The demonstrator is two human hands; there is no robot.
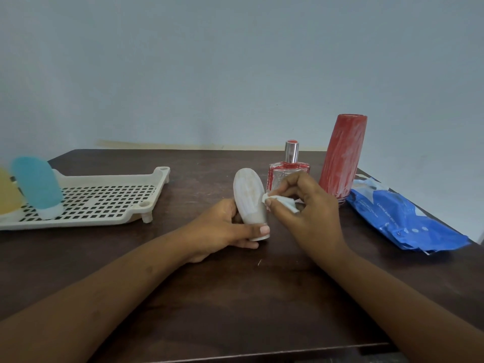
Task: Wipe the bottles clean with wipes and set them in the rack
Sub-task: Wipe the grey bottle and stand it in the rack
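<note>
Left hand (222, 227): grip closed round the lower, cap end of the white bottle (248, 197), which is held tilted, cap down, just above the bench (209, 297). Right hand (306, 205): grip pinching a folded wipe (280, 201) against the bottle's right side. The rack (112, 178) at left holds a blue bottle (36, 184) and a yellow bottle (7, 192), both cap down. A glass bottle (284, 176) and a red bottle (343, 155) stand behind the hands. The blue wipes pack (403, 221) lies at right.

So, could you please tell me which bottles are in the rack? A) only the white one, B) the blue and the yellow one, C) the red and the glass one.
B: the blue bottle and the yellow bottle stand in the rack at the left.
</note>
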